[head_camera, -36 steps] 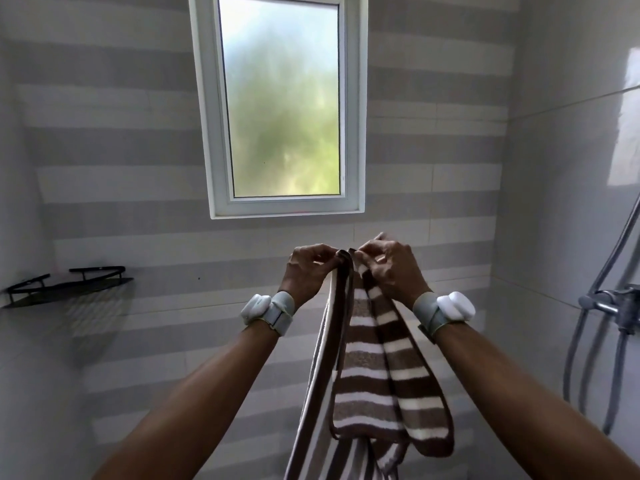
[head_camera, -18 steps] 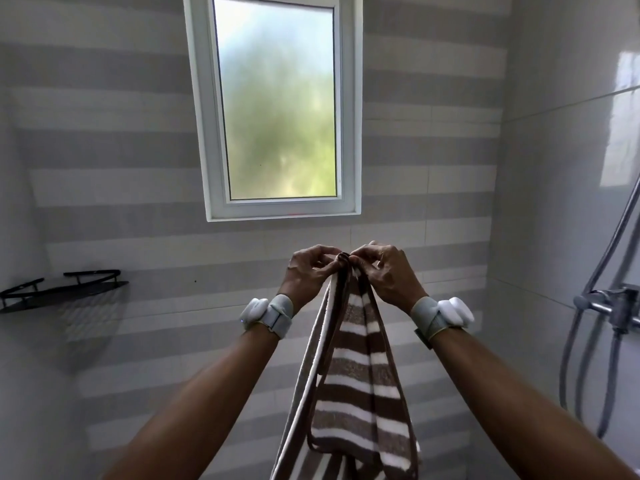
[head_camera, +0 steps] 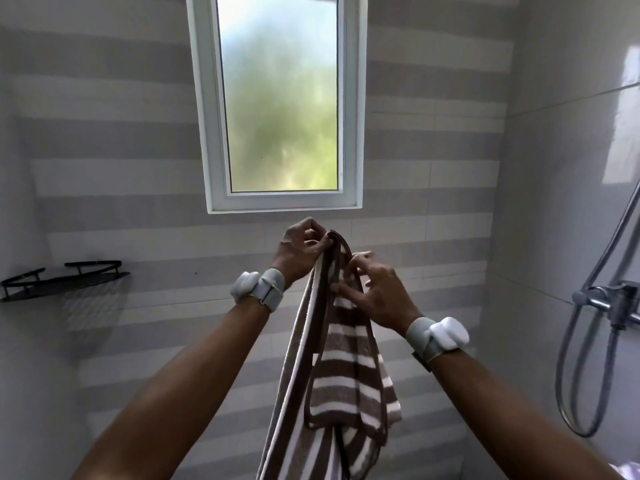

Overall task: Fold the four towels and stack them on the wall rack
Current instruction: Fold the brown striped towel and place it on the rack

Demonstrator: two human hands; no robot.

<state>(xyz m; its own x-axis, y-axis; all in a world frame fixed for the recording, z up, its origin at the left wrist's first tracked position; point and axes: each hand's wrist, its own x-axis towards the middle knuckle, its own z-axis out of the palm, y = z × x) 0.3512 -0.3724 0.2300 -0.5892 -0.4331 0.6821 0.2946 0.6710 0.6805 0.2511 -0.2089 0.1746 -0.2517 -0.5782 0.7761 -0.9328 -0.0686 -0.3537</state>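
- I count one towel (head_camera: 341,362) in view, brown with white stripes, held up in the air below the window (head_camera: 278,98); it hangs doubled from its top, lower end cut off by the frame.
- Left hand (head_camera: 301,252): fingers pressed together, pinching the towel's top fold at its highest point.
- Right hand (head_camera: 375,292): lower, just beside the left; thumb and fingers pinching a towel edge, the other fingers loosely spread.
- Two wrist bands, one per wrist, each with a white unit.
- One black wall rack (head_camera: 65,278) on the left wall, well apart from the towel; I see no towels on it.
- One shower mixer (head_camera: 609,303) with hose, right wall.
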